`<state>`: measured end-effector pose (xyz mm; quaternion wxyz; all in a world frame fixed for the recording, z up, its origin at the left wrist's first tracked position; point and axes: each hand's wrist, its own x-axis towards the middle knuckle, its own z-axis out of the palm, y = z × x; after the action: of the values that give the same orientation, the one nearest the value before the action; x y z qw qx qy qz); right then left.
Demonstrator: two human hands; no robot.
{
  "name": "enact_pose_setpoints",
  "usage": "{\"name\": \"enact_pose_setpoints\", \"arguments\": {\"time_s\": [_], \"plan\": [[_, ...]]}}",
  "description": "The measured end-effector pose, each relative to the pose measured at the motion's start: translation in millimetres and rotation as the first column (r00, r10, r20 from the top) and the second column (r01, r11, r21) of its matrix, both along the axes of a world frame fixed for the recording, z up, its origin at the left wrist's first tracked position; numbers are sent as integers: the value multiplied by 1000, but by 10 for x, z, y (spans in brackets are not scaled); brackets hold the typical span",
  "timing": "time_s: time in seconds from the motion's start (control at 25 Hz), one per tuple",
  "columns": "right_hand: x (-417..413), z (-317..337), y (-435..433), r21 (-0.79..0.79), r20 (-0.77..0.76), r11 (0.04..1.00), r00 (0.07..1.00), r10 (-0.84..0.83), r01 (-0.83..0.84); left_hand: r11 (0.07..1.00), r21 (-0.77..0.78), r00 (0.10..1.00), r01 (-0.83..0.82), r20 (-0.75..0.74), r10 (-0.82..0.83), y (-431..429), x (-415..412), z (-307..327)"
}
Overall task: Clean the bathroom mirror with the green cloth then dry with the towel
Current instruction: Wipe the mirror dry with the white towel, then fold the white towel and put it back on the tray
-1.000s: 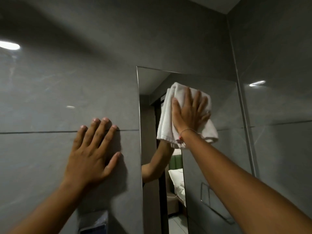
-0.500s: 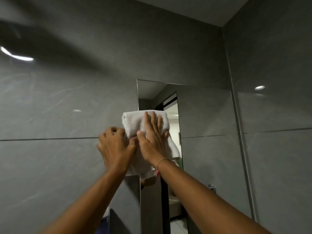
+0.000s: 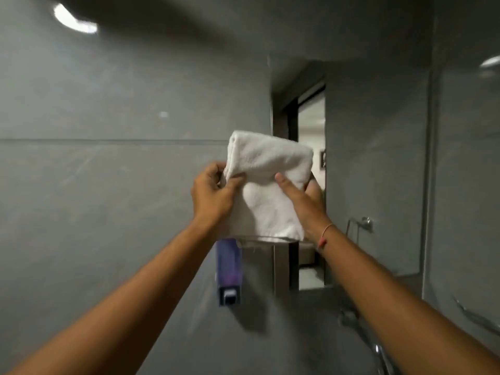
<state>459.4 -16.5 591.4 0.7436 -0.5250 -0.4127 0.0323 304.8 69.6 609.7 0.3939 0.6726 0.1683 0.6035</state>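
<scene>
Now both hands hold a white towel [image 3: 266, 182] up in front of the grey tiled wall [image 3: 108, 185], at the left edge of the mirror [image 3: 373, 171]. The left hand [image 3: 212, 194] is closed on the towel's left side, thumb in front and fingers curled behind the cloth. The right hand [image 3: 303, 198] grips the right side, thumb pressed on the front, the other fingers hidden behind the fabric. The towel is folded over at the top and hangs down between the two wrists. Its lower edge lies in front of a thin metal rail [image 3: 270, 239], but the blur hides whether they touch. A purple dispenser [image 3: 228, 274] hangs on the wall just below the towel. On the right wrist sits a thin red string bracelet [image 3: 324, 235]. The mirror reflects a doorway and a chrome fitting [image 3: 364, 223]
</scene>
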Motion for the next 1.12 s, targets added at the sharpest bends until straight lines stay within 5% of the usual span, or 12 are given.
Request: {"name": "enact_pose_setpoints", "arguments": {"time_s": [0.16,0.32,0.48,0.56,0.72,0.96,1.12], "plan": [[-540,-917,-191,-212,-51,975,997,53,-62,967,-252,998,31,-38,-42,-58,-559,-1091],[-976,-2562,-289,-393,-226,912,974,29,-118,875,-476,976,-89,-218,-19,-199,-993,-2788],[-1327,-4325,-491,-680,-419,689,904,-84,-251,671,-698,898,-249,-426,-110,-433,-1248,-4494],[-1427,-5037,-471,-798,-396,552,902,-175,-243,560,-751,855,-349,-499,-137,-508,-1285,-5112],[-1498,-6256,-195,-879,-371,413,887,-276,-239,470,-705,733,-530,-660,-164,-417,-1231,-6185],[-1366,-7645,108,-925,-304,322,900,-314,-200,545,-570,553,-615,-805,-217,-118,-1125,-7620],[-1327,-8067,203,-983,-30,183,978,-206,9,637,-418,391,-648,-900,-192,-94,-1056,-7991]]}}
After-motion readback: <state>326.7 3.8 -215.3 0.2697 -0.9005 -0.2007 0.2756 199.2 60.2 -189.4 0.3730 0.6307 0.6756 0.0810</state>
